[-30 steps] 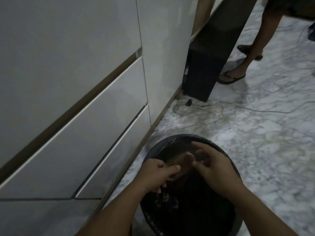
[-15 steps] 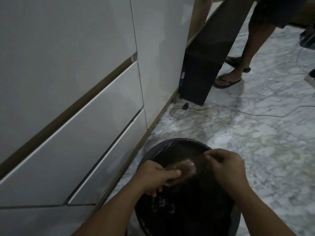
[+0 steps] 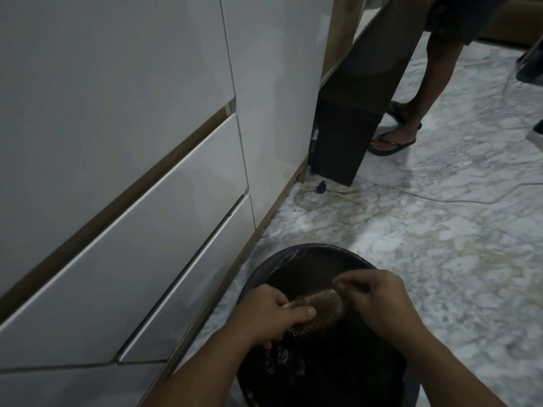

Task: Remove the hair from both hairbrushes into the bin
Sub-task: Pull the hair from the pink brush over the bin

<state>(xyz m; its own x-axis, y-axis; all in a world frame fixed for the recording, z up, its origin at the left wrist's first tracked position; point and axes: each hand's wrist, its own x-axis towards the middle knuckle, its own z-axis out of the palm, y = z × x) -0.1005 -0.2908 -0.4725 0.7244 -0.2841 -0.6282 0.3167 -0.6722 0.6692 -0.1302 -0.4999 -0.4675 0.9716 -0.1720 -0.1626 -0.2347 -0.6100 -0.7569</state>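
A round black bin (image 3: 296, 254) lined with a dark bag stands on the floor below me. Over its opening my left hand (image 3: 270, 314) grips a brown hairbrush (image 3: 320, 306), bristle face up, thumb laid along its side. My right hand (image 3: 373, 301) is at the brush's far end with fingertips pinched together; thin strands of hair seem to stretch from them, though the dim light makes this hard to confirm. Only one hairbrush is in view.
White cabinet drawers (image 3: 132, 201) fill the left side. A tall black speaker (image 3: 346, 136) stands against them, with a coiled cable (image 3: 338, 195) on the marble floor (image 3: 440, 259). Another person's legs in flip-flops (image 3: 393, 142) stand beyond it.
My right hand has shifted left along the brush's far end and pinched its fingers together. The left hand keeps its grip on the brush over the bin.
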